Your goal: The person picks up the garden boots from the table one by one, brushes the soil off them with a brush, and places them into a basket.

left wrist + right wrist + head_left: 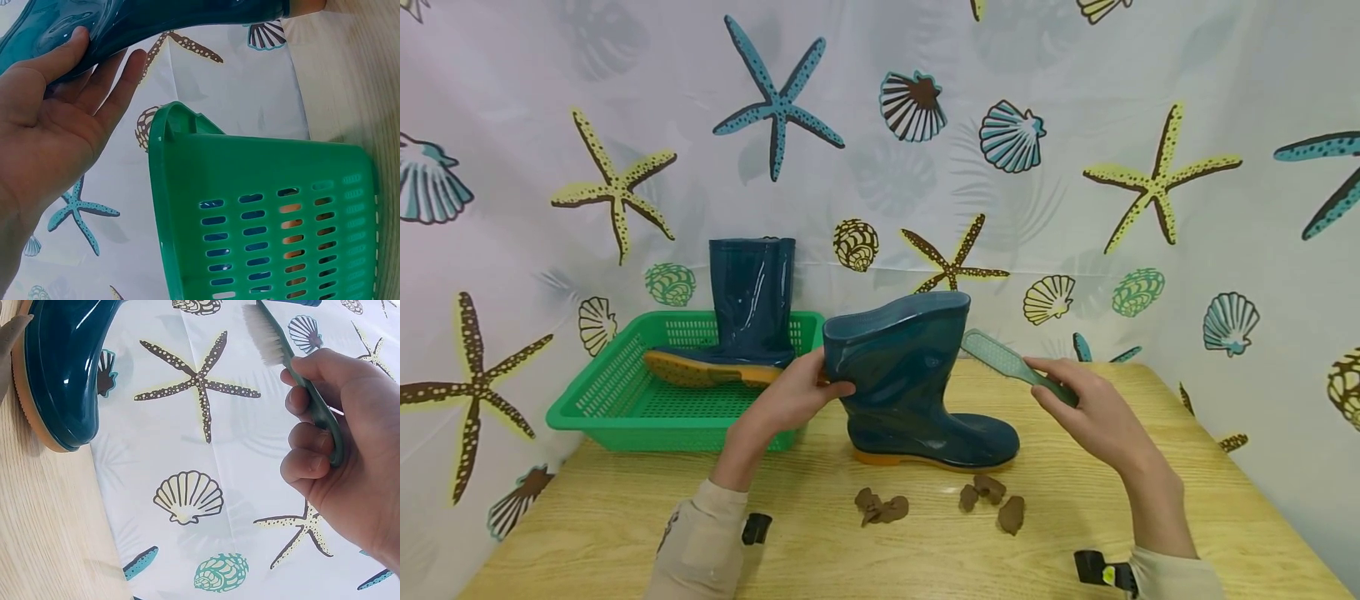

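A dark blue rubber boot (910, 392) with an orange sole is in the middle of the head view, its toe pointing right and its shaft leaning a little. My left hand (793, 392) grips the back of the shaft; the left wrist view shows the thumb on the near side and fingers partly hidden behind the boot. In my right hand (1086, 408) is a green scrubbing brush (1000, 354), held by its handle. Its white bristles (265, 337) face the boot in the right wrist view, apart from the toe. The brush head is near the front of the shaft in the head view.
Left of the boot, a green plastic basket (572, 412) holds a second blue boot (748, 292) upright and an orange-soled one (700, 367) lying down. Several brown clumps (1011, 515) lie on the wooden table (827, 558) before the boot. A patterned curtain (880, 192) hangs behind.
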Action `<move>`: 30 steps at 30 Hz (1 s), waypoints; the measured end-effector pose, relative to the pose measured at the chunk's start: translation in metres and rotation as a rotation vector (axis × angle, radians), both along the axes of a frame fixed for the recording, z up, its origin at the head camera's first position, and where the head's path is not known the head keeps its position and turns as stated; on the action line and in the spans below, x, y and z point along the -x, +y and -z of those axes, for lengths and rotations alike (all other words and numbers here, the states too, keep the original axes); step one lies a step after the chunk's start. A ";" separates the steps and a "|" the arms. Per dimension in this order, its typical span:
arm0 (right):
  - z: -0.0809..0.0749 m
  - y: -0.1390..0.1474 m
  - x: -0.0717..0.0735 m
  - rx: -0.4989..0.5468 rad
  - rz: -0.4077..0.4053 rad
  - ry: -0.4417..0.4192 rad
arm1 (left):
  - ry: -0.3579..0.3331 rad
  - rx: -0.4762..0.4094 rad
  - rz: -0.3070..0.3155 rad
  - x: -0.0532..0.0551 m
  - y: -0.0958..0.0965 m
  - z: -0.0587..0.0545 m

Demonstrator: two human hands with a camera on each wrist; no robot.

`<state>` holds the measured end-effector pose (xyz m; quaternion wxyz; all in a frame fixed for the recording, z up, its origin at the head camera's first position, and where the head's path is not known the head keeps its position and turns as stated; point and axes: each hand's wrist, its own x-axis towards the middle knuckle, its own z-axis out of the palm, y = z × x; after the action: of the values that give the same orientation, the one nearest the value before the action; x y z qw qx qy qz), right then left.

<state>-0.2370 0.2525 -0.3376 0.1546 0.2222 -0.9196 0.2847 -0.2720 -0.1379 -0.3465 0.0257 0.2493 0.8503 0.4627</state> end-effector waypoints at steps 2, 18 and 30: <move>0.000 0.000 0.000 0.001 0.000 -0.001 | 0.005 0.000 0.008 0.000 0.000 0.000; -0.002 0.003 -0.003 -0.014 -0.012 0.115 | -0.009 0.001 -0.057 0.002 0.000 -0.001; -0.001 0.005 -0.005 0.013 -0.034 0.124 | 0.002 -0.062 -0.107 0.003 -0.004 0.001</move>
<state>-0.2320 0.2578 -0.3366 0.2080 0.2541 -0.9025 0.2789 -0.2747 -0.1417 -0.3475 -0.0077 0.2049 0.8476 0.4894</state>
